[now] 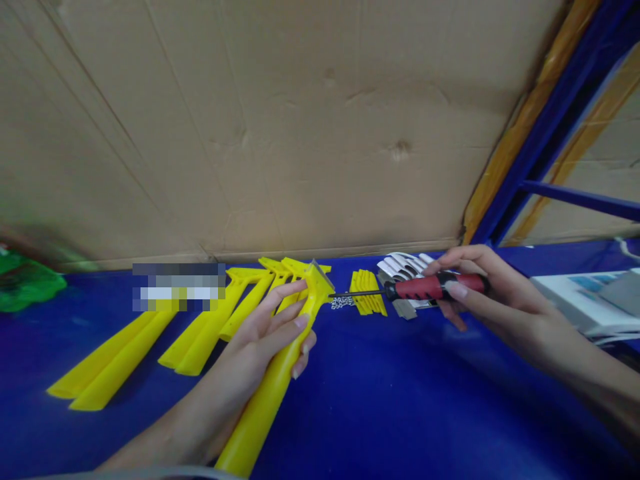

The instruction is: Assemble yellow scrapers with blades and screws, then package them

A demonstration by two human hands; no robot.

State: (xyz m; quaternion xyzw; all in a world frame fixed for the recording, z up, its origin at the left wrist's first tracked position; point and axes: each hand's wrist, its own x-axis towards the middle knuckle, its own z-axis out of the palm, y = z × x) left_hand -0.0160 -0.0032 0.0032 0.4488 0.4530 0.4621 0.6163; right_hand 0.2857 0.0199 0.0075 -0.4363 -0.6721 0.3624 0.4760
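My left hand (273, 337) is wrapped round the handle of a yellow scraper (273, 393), its head tilted up with a thin metal blade (323, 273) along the edge. From the right, my right hand (480, 287) grips a screwdriver (425, 288) by its red and black handle. The dark shaft lies level, and its tip meets the side of the scraper's head. Whether it sits in a screw is too small to see. Behind the tip is a little heap of small metal screws or nuts (343, 302). Small yellow plastic pieces (367, 293) lie beside them.
More yellow scraper handles (200, 340) lie to the left on the blue table (360, 413). White and grey strips (405, 267) rest behind the screwdriver. Green plastic (30, 280) is at far left, a white box (585, 300) at right. Cardboard (300, 133) and a blue frame (540, 127) stand behind.
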